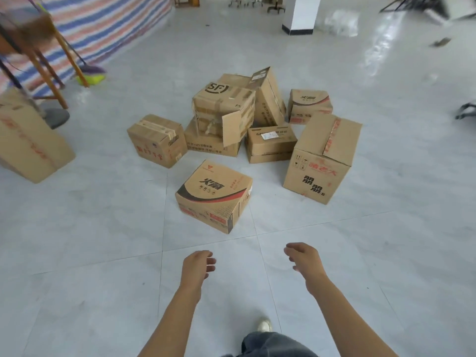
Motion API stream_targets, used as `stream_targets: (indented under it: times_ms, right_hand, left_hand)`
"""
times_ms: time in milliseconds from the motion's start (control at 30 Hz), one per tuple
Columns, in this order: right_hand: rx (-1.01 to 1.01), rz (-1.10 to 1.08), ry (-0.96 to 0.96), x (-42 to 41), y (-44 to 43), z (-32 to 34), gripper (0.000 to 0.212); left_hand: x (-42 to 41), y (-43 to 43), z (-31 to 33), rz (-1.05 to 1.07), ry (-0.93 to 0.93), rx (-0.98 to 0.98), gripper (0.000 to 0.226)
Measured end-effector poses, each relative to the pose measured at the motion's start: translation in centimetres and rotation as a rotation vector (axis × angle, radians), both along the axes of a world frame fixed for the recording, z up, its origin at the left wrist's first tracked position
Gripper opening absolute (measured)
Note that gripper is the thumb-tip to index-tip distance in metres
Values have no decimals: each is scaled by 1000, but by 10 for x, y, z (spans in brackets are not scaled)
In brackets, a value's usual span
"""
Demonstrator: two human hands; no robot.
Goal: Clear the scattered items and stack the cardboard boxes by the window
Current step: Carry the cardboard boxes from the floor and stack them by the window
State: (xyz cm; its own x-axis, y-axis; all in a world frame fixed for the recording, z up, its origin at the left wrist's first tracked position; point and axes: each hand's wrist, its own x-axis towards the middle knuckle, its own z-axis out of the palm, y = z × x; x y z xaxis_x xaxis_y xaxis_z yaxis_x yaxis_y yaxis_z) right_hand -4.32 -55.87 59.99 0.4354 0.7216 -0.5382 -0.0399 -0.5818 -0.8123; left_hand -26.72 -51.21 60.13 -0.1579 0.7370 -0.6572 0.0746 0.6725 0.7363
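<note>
The left hand (197, 265) and right hand (305, 256) hover apart, each grip loose, holding nothing. The nearest box (213, 195) sits ahead between them (more boxes (224, 109) heaped behind) on the grey tiled floor (90, 228); striped tarp (103, 27) at left, white pillar (301, 11) beyond.

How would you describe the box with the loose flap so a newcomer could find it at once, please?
On the tiled floor lies a cluster of cardboard boxes. The box sits at its centre, resting on a flatter box. It alone bears a round black SF logo, and its flap hangs open.
</note>
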Motion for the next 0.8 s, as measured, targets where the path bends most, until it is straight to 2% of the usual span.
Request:
stream_targets:
  times_ms: [133, 267, 367, 667, 800]
  right_hand:
    - [20, -41, 5, 50, 45, 0, 15]
    - [-94, -41, 43, 70, 68, -23, 15]
    - [-141, -63, 38, 91, 104, -31, 13]
    - [-101, -141, 4, 148, 259, -14, 13]
    - [-118, -248, 3, 180, 296, -4, 15]
  left_hand:
    - [59, 52, 1, -87, -8, 1, 12]
    - [93, 83, -11, -164, 29, -84, 12]
    - [106, 129, -19, -134, 43, -123, 13]
    - [169, 331, -5, -162, 2, -23, 12]
    - [213, 385, -4, -222, -24, -21, 13]
